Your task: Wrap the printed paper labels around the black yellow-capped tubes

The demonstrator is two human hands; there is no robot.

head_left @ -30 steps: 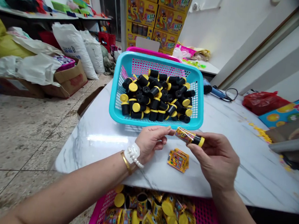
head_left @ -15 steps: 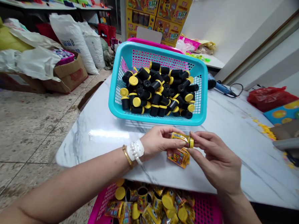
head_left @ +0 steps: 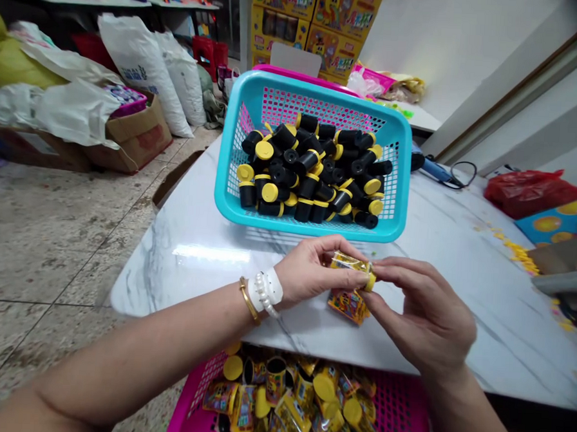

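My left hand (head_left: pixel 322 267) is closed round a small lidded canister (head_left: pixel 348 261) in a printed yellow film sleeve, just above the table. At its right end, the fingertips of my right hand (head_left: pixel 412 306) pinch about the yellow lid (head_left: pixel 371 278). Directly below lies a small stack of flat printed sleeves (head_left: pixel 349 307). Beyond my hands stands a turquoise basket (head_left: pixel 312 227) with many black canisters (head_left: pixel 308 186) with yellow lids. Closer to me, a magenta basket (head_left: pixel 407 409) holds many canisters in printed sleeves (head_left: pixel 275 376).
The baskets are at a white marbled table (head_left: pixel 169 280). To the right are a blue corded tool (head_left: pixel 436 171), a red plastic bag (head_left: pixel 531 193) and scattered yellow bits (head_left: pixel 516 254). White sacks (head_left: pixel 136 66) and a cardboard box (head_left: pixel 138 134) stand on the floor at left; printed cartons (head_left: pixel 337 31) are stacked behind.
The sleeved canister has tilted, its lid end a little lower, and my right fingers have shifted slightly on the lid. The view has moved a little, so the turquoise basket appears farther right.
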